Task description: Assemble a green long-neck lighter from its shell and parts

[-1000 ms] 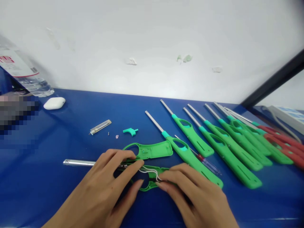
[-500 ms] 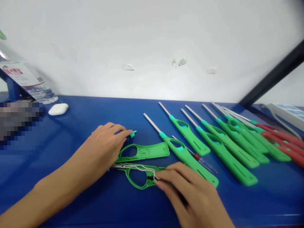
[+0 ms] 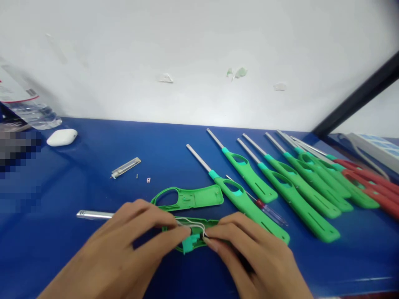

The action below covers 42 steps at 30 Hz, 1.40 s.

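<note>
One bottle [image 3: 34,114] at the far left of my feed, cut off by the frame; a white case [image 3: 62,137] lies near it on the blue table [image 3: 68,178]. Next, a silver rod [image 3: 93,214] sticks out from behind the left hand; its inner end is hidden from me. Behind the hand, well apart from it: a clear tube [image 3: 125,167], a tiny screw [image 3: 136,176], a small metal bit [image 3: 149,180], all loose.

Left hand [image 3: 115,241]: thumb and forefinger drawn nearly together, the teal trigger [image 3: 189,243] at their tips. Trigger sits tilted over the loop of the lower half shell [image 3: 213,223]; I can't see it squarely seated. Upper half shell [image 3: 205,197] lies just behind, hollow side up. White wires [image 3: 199,224] run along the lower half.

Right hand [image 3: 255,245]: thumb and forefinger pinched on the wires, beside a dark part mostly covered.

Step in hand, my reading: fitting the trigger into the lower half. Next move calls for turning it level and pressing it home, wires pinned clear of its edges. Main risk: a trapped wire.

Further right: green lighters [image 3: 255,207] in a row, a screwdriver [image 3: 272,214] among them, then red lighters [image 3: 368,187].
</note>
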{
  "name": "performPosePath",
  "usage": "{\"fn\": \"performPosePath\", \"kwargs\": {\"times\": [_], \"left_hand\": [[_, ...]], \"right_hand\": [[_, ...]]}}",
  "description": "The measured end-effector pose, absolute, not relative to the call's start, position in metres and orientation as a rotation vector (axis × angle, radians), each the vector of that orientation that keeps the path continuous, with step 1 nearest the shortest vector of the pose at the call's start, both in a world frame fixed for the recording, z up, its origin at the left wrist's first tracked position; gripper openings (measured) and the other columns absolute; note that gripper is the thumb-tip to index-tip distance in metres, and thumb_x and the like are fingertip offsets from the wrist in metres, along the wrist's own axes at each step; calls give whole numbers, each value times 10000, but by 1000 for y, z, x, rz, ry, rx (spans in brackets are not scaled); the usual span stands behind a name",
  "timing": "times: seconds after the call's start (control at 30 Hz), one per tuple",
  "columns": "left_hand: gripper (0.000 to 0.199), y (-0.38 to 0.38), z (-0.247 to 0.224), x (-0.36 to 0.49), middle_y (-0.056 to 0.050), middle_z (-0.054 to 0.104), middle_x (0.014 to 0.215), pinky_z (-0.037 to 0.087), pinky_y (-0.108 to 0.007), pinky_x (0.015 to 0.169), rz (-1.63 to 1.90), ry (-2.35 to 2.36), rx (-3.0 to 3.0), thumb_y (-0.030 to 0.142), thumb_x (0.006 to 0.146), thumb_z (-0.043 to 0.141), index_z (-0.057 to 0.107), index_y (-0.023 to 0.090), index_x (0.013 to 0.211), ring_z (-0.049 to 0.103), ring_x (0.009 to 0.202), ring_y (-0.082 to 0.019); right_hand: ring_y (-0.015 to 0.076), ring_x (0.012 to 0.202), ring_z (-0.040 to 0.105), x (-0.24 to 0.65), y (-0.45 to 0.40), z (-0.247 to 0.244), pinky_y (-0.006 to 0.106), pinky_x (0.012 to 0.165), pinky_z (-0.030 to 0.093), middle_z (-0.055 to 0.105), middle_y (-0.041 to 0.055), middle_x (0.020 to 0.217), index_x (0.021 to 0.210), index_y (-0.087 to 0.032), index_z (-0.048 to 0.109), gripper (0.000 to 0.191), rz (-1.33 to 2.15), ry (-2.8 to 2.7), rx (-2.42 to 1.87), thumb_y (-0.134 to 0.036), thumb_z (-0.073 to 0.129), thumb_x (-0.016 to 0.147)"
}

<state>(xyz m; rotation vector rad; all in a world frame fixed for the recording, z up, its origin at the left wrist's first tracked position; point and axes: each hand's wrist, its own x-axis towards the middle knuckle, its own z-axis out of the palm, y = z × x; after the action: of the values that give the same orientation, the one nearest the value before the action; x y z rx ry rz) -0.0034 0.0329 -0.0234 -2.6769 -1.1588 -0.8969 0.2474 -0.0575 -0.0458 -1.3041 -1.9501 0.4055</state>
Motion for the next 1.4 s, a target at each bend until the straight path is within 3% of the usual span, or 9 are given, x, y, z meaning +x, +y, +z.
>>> {"fn": "performPosePath", "kwargs": {"times": [0.13,0.23,0.33,0.47,0.7,0.8,0.97,1.23,1.4], "left_hand": [[252,13,-32,3,-27,854,1095,675,-409,961,-949,-1141,-2703,450,1115,658,834,338,1257,797,1086,-271],[233,-4,-40,-7,-10,850,1095,656,-373,961,-1000,-1091,-2718,328,1129,632,821,328,1266,795,1057,-240],[382,-14,-47,-19,38,829,1157,560,-303,1097,-1045,-998,-2757,105,1122,554,767,324,1351,769,1059,-159],[359,-13,-46,-21,47,803,1189,432,-253,1217,-1011,-951,-2810,70,1129,551,725,279,1362,731,1097,-119],[337,-2,-44,-1,41,801,1058,526,-211,955,-1066,-1013,-2886,53,1133,519,746,268,1258,699,972,-114],[296,-2,-45,0,35,796,1027,520,-207,990,-1100,-992,-2888,65,1145,534,751,244,1236,703,950,-98],[405,-4,-45,0,83,789,1015,512,-172,979,-1126,-1030,-2889,-8,1101,499,742,294,1218,716,905,-65],[414,-3,-46,-1,51,769,1037,551,-177,941,-1137,-993,-2949,-39,1077,524,747,262,1252,679,931,-92],[415,-2,-41,3,35,772,987,551,-166,911,-1197,-963,-2893,-65,1046,526,790,229,1173,655,908,-96]], "right_hand": [[90,903,811,248,-58,-45,153,866,606,794,-68,1030,1139,-323,767,179,413,-1946,-1298,-174,668,1126],[87,910,811,248,-57,-46,144,876,600,792,-66,1034,1145,-318,763,174,413,-1945,-1294,-171,672,1125],[83,912,806,248,-56,-45,140,878,595,788,-67,1034,1149,-316,757,182,419,-1934,-1288,-158,672,1122],[77,896,800,249,-58,-46,138,857,587,783,-75,1024,1142,-321,755,169,418,-1952,-1286,-173,675,1126],[88,912,794,251,-59,-49,144,872,577,777,-64,1022,1140,-314,749,193,439,-1891,-1286,-133,690,1108],[91,925,801,255,-59,-47,138,878,586,786,-59,1023,1130,-308,760,171,437,-1935,-1285,-147,705,1108],[83,898,806,259,-57,-42,119,866,602,816,-69,1003,1126,-308,785,165,505,-1939,-1267,-152,752,1087],[63,876,809,257,-55,-35,85,858,599,850,-118,996,1082,-322,787,167,557,-1867,-1253,-176,847,1030],[55,731,750,258,-59,-34,80,773,591,811,-146,897,1078,-340,778,205,505,-1867,-1275,-183,883,999]]}}
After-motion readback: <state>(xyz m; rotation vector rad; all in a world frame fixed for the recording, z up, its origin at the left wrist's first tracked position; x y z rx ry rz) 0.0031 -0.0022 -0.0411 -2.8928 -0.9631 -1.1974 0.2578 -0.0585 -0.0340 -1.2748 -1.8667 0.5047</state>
